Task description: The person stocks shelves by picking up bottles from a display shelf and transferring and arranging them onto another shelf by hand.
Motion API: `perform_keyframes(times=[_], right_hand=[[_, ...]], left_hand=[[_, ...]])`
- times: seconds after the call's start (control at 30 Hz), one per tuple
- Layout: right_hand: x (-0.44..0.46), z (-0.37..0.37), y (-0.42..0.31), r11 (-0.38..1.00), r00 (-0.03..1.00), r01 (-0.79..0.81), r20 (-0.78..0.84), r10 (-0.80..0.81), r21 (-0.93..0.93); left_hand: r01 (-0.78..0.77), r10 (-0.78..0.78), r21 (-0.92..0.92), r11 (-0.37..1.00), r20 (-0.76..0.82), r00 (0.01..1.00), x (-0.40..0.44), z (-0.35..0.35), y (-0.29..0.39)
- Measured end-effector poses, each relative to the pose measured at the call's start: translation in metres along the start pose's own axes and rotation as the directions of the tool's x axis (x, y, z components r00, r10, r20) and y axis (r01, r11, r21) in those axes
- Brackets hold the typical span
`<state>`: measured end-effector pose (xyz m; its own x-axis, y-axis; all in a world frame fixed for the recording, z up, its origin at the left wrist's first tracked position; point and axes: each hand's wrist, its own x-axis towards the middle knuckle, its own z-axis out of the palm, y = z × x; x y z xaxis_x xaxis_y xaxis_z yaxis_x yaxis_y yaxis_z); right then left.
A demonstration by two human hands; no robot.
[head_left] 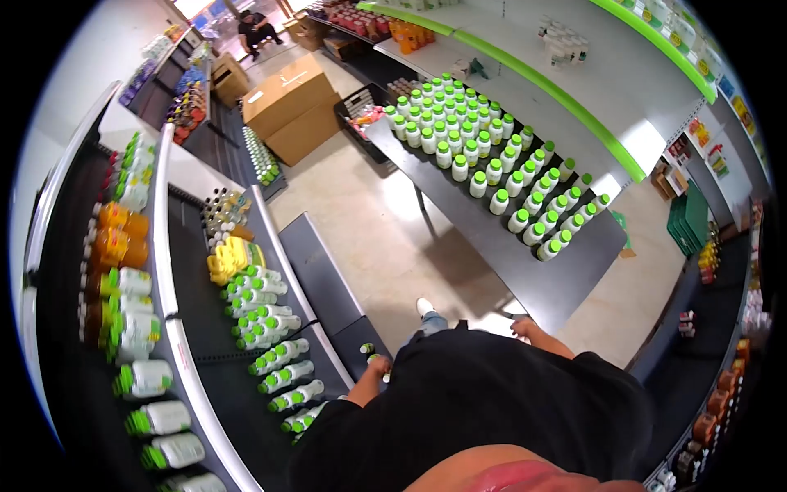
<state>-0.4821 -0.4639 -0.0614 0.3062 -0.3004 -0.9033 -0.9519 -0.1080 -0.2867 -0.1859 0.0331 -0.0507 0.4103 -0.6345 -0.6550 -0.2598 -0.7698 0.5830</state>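
L hand (376, 369): L of gray table (512, 266), apparently grasping green-capped white btl (374, 357), mostly hidden. R hand (531, 330): at table's near end, part-curled; I can't tell if holding. I'd grip snug, mid-body. Cap apparently fwd; long axis unclear. Addl. btls (493, 170): on table.

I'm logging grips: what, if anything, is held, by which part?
The left hand seems to hold a green-capped bottle around its body; no object shows in the right hand.
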Motion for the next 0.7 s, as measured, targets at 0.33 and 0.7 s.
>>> perform_keyframes(times=[0.33, 0.7], right_hand=[[0.036, -0.054, -0.183, 0.828, 0.879, 0.436, -0.365, -0.307, 0.352], [0.002, -0.107, -0.326, 0.515, 0.746, 0.604, -0.204, -0.634, 0.609]], left_hand=[[0.174, -0.209, -0.436, 0.883, -0.032, 0.977, 0.234, -0.191, 0.121], [-0.247, 0.329, -0.287, 0.926, 0.288, 0.9, 0.314, -0.212, 0.311]])
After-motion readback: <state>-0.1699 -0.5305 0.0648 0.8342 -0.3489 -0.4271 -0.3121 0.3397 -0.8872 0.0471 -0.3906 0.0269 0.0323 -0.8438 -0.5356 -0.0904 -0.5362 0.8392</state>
